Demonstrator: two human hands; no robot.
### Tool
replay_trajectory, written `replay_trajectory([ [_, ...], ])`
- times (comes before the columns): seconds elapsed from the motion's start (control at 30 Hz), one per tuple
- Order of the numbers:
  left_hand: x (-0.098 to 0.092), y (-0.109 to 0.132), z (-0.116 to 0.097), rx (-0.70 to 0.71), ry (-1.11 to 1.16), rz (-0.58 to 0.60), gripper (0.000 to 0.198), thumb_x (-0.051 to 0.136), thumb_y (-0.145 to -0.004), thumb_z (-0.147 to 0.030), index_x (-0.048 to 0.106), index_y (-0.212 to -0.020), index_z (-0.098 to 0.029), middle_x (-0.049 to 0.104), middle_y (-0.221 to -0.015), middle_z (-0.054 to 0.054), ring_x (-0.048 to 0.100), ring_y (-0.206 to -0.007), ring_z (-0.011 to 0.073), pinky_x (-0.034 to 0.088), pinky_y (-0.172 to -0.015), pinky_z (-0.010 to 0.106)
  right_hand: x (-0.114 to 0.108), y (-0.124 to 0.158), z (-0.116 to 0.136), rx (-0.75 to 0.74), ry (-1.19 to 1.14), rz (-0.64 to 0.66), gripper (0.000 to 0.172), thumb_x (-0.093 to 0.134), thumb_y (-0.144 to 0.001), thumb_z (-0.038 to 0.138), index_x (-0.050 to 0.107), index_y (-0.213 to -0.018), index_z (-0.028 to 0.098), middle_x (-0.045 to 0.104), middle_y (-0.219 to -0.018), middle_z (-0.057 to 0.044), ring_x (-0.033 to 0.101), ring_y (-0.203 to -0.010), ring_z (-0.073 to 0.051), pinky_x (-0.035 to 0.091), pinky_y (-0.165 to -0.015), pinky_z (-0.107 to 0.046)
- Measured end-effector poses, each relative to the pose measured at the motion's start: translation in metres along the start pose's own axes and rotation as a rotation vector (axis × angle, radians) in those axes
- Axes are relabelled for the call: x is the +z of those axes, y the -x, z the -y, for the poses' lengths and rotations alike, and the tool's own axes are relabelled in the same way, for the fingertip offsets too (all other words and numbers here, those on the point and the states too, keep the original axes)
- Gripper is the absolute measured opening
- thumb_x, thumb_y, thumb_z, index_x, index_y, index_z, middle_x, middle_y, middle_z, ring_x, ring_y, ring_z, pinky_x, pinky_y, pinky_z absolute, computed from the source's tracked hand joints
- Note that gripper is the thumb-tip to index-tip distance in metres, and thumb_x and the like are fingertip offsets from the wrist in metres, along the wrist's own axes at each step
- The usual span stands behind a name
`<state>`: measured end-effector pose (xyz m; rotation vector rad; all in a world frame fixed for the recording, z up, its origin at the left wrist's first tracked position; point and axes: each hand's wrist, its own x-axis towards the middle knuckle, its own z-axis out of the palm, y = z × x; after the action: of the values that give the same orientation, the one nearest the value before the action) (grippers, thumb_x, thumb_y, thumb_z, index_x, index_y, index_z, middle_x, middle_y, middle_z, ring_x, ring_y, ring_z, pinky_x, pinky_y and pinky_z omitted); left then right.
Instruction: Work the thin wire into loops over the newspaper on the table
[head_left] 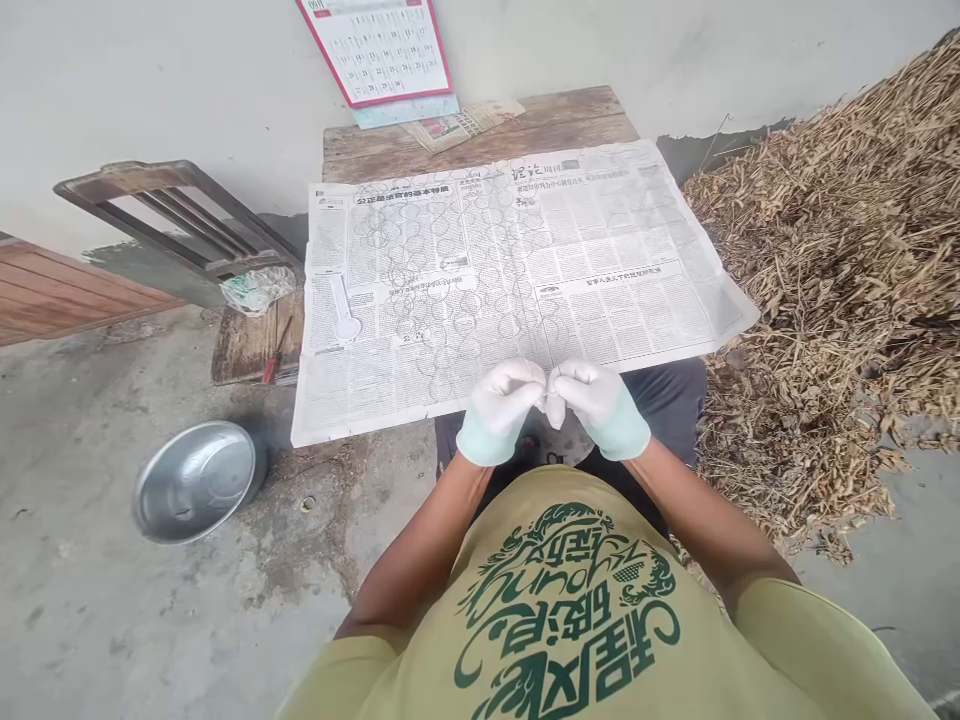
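My left hand and my right hand, both in white gloves with pale green cuffs, meet at the near edge of the newspaper. Their fingertips are pinched together, almost touching. A thin dark wire rises from between them; its lower part is hidden by the gloves. Many thin wire rings lie on the spread newspaper, mostly over its middle and left, some overlapping. A white paper-like strip with a round end rests on the left side of the sheet.
Under the newspaper stands a wooden table against the wall, below a calendar. A wooden chair at left holds a plastic bag and a red-handled screwdriver. A metal basin sits on the floor. Dry stalks are heaped at right.
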<state>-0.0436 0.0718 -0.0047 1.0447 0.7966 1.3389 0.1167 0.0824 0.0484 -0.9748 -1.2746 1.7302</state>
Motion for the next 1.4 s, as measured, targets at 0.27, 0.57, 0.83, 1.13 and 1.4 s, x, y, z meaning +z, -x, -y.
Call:
replay_trajectory([
  [0.27, 0.007, 0.002, -0.010, 0.057, 0.028, -0.051, 0.031, 0.082, -0.087, -0.035, 0.062, -0.067, -0.020, 0.064, -0.064, -0.001, 0.062, -0.064, 0.0147, 0.051, -0.064, 0.031, 0.008, 0.004, 0.007, 0.039, 0.142, -0.067, 0.026, 0.056, -0.084, 0.016, 0.063, -0.059, 0.023, 0.070, -0.066, 0.000, 0.065, -0.074, -0.016, 0.054, -0.078, -0.030],
  [0.57, -0.006, 0.001, 0.006, -0.104, 0.054, -0.079, 0.030, 0.083, -0.084, -0.045, 0.067, -0.084, -0.020, 0.063, -0.065, -0.002, 0.063, -0.061, 0.0155, 0.053, -0.064, 0.033, 0.015, 0.002, 0.010, 0.163, 0.197, -0.167, 0.021, 0.059, -0.083, 0.022, 0.065, -0.063, 0.023, 0.064, -0.056, 0.001, 0.057, -0.060, -0.015, 0.050, -0.065, -0.030],
  [0.83, -0.008, 0.002, 0.000, -0.092, -0.008, -0.060, 0.017, 0.083, -0.084, -0.029, 0.069, -0.085, -0.018, 0.071, -0.076, 0.002, 0.066, -0.072, 0.0154, 0.053, -0.072, 0.032, 0.013, 0.001, -0.002, 0.137, 0.218, -0.193, 0.030, 0.059, -0.090, 0.027, 0.057, -0.061, 0.024, 0.060, -0.051, 0.002, 0.054, -0.055, -0.015, 0.046, -0.065, -0.031],
  [1.13, 0.005, 0.004, 0.000, -0.155, -0.294, -0.193, 0.010, 0.071, -0.084, -0.021, 0.067, -0.076, -0.020, 0.071, -0.076, 0.002, 0.066, -0.075, 0.0173, 0.053, -0.077, 0.033, 0.013, -0.002, -0.018, 0.220, 0.188, -0.282, 0.031, 0.060, -0.089, 0.027, 0.053, -0.059, 0.024, 0.056, -0.046, 0.002, 0.048, -0.049, -0.014, 0.040, -0.056, -0.029],
  [1.4, 0.004, 0.003, 0.006, -0.184, -0.411, -0.429, 0.004, 0.071, -0.080, -0.021, 0.069, -0.084, -0.021, 0.073, -0.078, 0.002, 0.069, -0.077, 0.0190, 0.054, -0.077, 0.033, 0.010, -0.014, -0.023, 0.288, 0.157, -0.187, 0.025, 0.062, -0.094, 0.031, 0.059, -0.071, 0.022, 0.064, -0.055, 0.000, 0.055, -0.053, -0.013, 0.045, -0.058, -0.027],
])
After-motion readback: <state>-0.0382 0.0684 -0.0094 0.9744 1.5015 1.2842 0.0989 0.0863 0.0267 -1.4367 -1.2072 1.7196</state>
